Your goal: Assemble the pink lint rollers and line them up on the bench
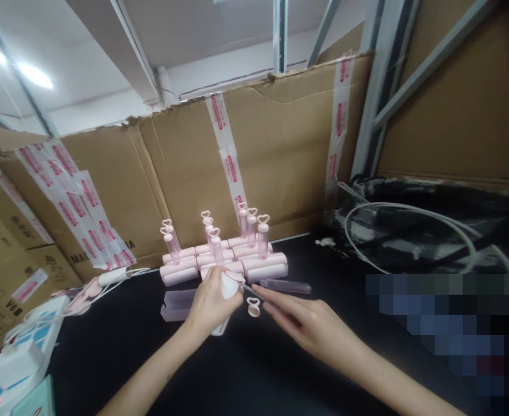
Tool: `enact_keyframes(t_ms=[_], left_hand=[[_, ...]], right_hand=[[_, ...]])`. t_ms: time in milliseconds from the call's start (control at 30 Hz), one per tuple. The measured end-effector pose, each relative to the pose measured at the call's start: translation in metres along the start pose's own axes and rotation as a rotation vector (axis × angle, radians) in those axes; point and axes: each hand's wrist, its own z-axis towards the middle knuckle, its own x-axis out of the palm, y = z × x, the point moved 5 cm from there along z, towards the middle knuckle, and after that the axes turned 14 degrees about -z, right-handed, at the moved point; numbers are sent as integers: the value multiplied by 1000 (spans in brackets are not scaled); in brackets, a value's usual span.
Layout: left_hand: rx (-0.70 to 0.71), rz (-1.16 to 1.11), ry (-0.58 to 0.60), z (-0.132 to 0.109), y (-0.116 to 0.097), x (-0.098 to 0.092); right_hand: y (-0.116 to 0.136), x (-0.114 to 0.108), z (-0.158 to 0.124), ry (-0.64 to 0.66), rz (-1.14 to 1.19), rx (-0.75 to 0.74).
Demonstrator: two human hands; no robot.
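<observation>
My left hand [208, 303] is closed around a white and pale pink device [230, 285], whose white lower end shows below the fingers. My right hand [301, 320] pinches a thin metal tool [249, 288], with its tip at the pink edge of the device. The tool's exact kind is too small to make out. Between the hands a pink heart-loop cap [253, 307] lies on the black table. A translucent lilac trough-shaped piece [178, 305] lies beside my left hand. Beyond my right fingers is a slim translucent lilac cover [286, 286].
Several pale pink cylindrical units [265, 267] stand in rows at the back, with clear tubes and heart loops upright. A cardboard wall [280, 150] rises behind them. At left are a power strip [46, 329] and cables; at right, black plastic with a white cable [349, 225].
</observation>
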Motion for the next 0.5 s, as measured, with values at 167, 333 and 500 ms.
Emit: enact_keyframes(t_ms=[167,333,500], left_hand=[[-32,51,9,7,-5,9],[-44,217,-4,22,1,26],[-27,264,-15,28,4,34]], right_hand=[[-3,15,-1,35,-161,15],[-8,20,0,-2,-260,97],[-8,22,2,-1,-300,127]])
